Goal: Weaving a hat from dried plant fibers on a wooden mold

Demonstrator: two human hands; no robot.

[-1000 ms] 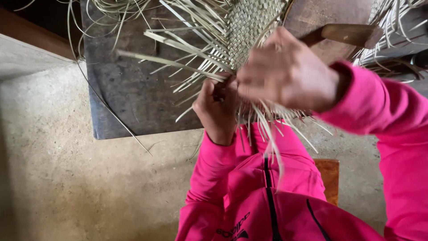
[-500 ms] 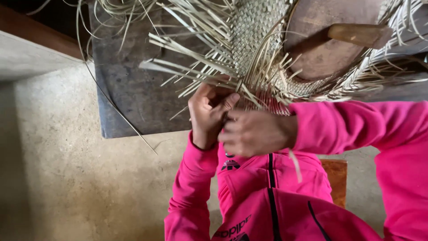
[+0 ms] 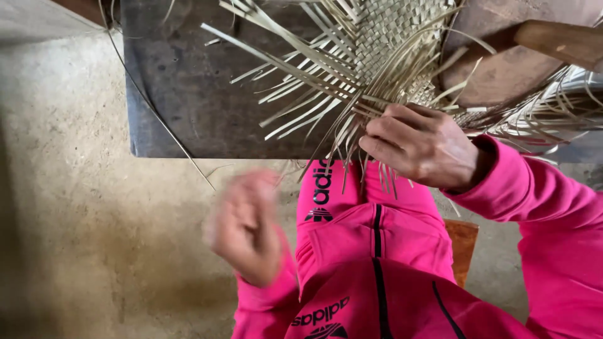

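Right hand (image 3: pixel 422 145) gripping straw weave (image 3: pixel 383 37) strands; left hand (image 3: pixel 246 226) blurred (grip unclear), wooden bench (image 3: pixel 188 94) beneath

The right hand (image 3: pixel 422 145) curls its fingers forward; the blurred left hand (image 3: pixel 246 226) seems loosely closed.

I see a dark, worn wooden worktop (image 3: pixel 188 94) across the top of the view, over a pale rough concrete floor (image 3: pixel 94 238). A brown wooden handle (image 3: pixel 559 41) lies over a round brown wooden block (image 3: pixel 502 75) at upper right. An orange-brown wooden seat (image 3: pixel 463 242) peeks out below.
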